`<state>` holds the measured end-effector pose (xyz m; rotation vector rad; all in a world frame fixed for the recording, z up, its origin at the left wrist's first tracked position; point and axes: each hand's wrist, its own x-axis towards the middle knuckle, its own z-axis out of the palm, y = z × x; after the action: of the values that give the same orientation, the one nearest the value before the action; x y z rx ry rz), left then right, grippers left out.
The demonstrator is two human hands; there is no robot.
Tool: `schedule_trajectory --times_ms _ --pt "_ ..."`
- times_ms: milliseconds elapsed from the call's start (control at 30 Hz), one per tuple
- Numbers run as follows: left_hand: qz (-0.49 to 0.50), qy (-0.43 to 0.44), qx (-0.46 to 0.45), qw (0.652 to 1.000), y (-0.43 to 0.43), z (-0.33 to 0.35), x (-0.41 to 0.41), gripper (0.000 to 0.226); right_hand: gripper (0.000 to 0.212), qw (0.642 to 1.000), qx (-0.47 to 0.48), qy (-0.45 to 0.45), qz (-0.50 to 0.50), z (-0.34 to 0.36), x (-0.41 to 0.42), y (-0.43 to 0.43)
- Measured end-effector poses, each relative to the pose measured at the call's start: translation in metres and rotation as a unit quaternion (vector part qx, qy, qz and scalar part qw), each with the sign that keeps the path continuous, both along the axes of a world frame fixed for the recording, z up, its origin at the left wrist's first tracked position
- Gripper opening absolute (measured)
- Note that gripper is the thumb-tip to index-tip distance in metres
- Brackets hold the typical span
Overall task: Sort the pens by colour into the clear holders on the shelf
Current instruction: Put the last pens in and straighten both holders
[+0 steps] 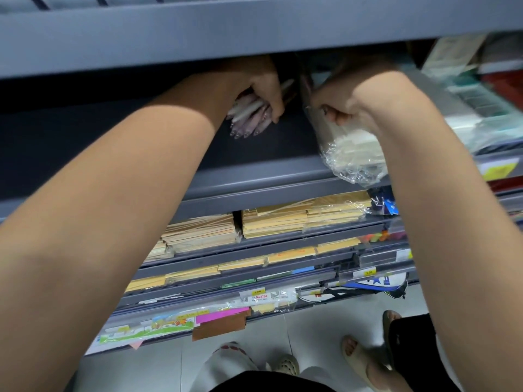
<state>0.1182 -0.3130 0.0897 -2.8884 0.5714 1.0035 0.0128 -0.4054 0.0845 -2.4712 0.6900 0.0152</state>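
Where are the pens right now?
In the head view, the bunch of pens is gripped by the left hand, upper middle, just under the grey shelf and left of the plastic-wrapped pack that the right hand holds.

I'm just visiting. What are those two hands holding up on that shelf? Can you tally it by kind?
Pen bunch: 1, in the left grip; white and mauve pens, too bunched to count singly.
Plastic-wrapped pack: 1, with the right grip on its top end.
Total: 2.
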Motion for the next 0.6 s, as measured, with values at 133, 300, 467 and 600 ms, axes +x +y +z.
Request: schedule_trajectory --times_ms 133,300,467,600 --pt "-0.006 -0.009 0.017 1.000 0.006 -0.001 0.001 0.045 0.020 0.991 0.056 -0.094 -0.074 -0.002 -0.026 0.001" --pt "-0.040 -0.068 0.044 0.996 0.017 0.000 -0.015 0.041 0.017 0.981 0.099 -0.133 -0.096 -0.004 -0.057 -0.001" --pt "-0.054 -0.172 -0.049 0.982 0.028 -0.005 -0.025 0.022 0.027 0.965 0.135 -0.203 -0.093 -0.017 -0.084 0.002" --pt "-0.056 -0.199 -0.148 0.967 0.048 -0.014 -0.021 0.016 0.021 0.955 0.169 -0.230 -0.083 -0.020 -0.104 0.010"
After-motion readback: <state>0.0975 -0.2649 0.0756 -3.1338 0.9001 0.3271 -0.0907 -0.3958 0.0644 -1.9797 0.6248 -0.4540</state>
